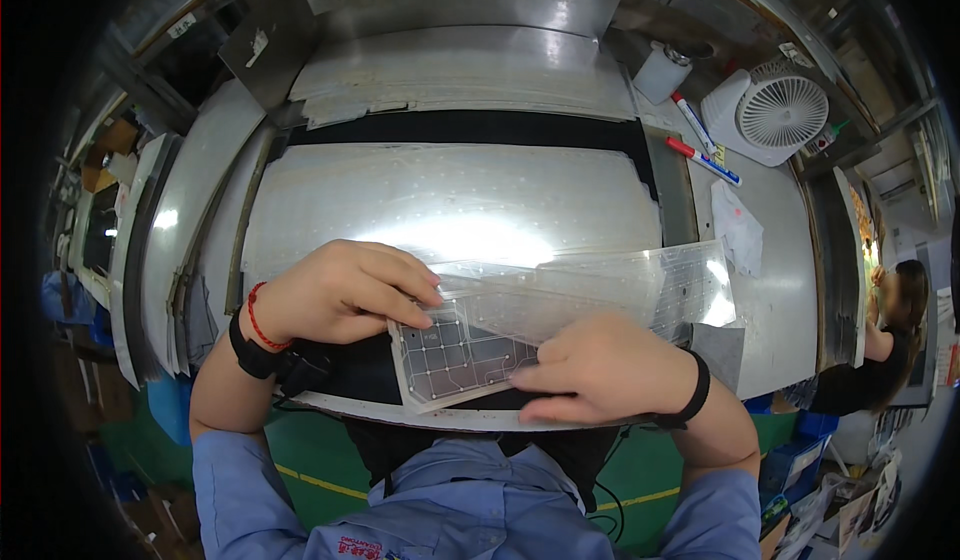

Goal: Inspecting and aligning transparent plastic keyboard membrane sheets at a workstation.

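A clear plastic circuit film [480,360] with printed traces and dots lies aslant at the bench's near edge. My left hand [350,290] pinches its upper left corner between thumb and fingers. My right hand [600,370], slightly blurred, is closed with its fingertips at the film's near right edge; the exact grip is partly hidden. From between my hands a glossy transparent sheet [690,285] stretches off to the right, also bearing traces. Whether the two are one piece, I cannot tell. Beyond them lies a wide stack of translucent sheets [450,195] under strong glare.
Another stack of sheets [470,70] lies at the back. On the right are a white fan [770,110], a bottle [662,70], a red-capped marker [705,162], a second marker [694,122] and a crumpled white cloth [737,228]. A co-worker [880,350] sits far right.
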Demonstrator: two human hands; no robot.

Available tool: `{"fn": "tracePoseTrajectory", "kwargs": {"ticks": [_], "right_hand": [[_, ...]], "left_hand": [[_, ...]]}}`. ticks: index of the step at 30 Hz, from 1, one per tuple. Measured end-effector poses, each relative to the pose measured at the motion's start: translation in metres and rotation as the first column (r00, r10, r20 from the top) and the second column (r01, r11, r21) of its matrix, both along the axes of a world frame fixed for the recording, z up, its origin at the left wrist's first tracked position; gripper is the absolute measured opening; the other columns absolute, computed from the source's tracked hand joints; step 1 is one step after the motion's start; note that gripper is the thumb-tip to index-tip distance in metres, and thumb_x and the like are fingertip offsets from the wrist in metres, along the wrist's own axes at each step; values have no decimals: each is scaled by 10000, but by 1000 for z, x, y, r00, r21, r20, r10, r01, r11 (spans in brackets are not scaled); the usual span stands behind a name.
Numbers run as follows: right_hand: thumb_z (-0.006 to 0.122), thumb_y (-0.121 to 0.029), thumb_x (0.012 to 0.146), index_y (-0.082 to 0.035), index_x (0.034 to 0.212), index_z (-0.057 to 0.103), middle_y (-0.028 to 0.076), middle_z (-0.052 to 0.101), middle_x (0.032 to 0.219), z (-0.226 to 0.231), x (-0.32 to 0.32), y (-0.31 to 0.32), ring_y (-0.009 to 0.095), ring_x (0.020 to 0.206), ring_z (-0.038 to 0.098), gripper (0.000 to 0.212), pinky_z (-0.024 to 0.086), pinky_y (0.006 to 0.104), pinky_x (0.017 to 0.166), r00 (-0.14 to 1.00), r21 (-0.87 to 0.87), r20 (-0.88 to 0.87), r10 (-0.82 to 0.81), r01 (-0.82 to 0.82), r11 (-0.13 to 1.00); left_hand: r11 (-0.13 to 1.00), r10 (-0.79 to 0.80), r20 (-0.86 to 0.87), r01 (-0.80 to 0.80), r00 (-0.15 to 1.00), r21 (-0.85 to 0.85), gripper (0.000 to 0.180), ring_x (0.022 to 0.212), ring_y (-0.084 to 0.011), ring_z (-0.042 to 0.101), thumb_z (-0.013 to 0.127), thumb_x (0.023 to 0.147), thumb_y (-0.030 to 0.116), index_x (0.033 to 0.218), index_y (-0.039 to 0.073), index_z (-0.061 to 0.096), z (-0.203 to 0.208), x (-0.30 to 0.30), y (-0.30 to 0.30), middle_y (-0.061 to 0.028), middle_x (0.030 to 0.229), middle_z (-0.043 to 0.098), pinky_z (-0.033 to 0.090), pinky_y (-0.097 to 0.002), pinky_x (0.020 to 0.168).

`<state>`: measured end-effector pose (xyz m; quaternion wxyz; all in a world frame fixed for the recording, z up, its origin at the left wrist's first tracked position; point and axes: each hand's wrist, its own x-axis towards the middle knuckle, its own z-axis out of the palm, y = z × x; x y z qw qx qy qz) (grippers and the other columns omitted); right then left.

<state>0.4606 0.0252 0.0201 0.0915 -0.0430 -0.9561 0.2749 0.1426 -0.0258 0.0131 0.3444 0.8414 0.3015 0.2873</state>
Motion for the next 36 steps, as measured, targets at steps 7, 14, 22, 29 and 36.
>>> {"fn": "tracePoseTrajectory", "kwargs": {"ticks": [7,14,22,29,36], "right_hand": [[744,-304,848,-105,840,703,34,545,635,5,0,2,263,628,602,203,456,374,546,1000,23,23,-2,2,1000],[759,-138,824,-60,873,710,52,651,780,7,8,17,243,636,587,104,463,336,593,844,37,-465,-269,322,946],[746,-394,838,-80,1014,734,77,648,787,13,4,16,267,670,611,360,468,345,593,970,109,-164,-181,200,974],[771,-409,820,-102,897,756,66,581,656,12,8,11,270,596,594,317,447,350,537,998,-261,-59,-9,-7,965],[809,-297,796,-82,945,757,59,639,715,17,12,19,251,601,602,267,459,331,548,999,-115,-26,18,-21,993]], "left_hand": [[1000,-5,-5,5,1000,-3,279,1082,-336,677,703,724,-53,974,51,770,0,-1,0,-131,1085,725,532,-414,959],[997,17,50,-13,999,-78,204,1108,-335,670,733,821,52,1024,49,763,-2,-4,-1,-132,1115,723,526,-415,969],[996,24,51,-20,998,-84,202,1112,-336,670,744,831,71,1031,52,765,0,-3,-2,-140,1130,719,525,-410,972],[997,27,41,-24,999,-73,228,1104,-329,674,734,815,23,1039,53,765,1,-2,-3,-138,1130,721,528,-403,965],[997,47,50,-44,998,-59,266,1074,-304,684,693,775,-76,1007,38,754,2,1,-3,-118,1101,727,542,-376,942]]}}
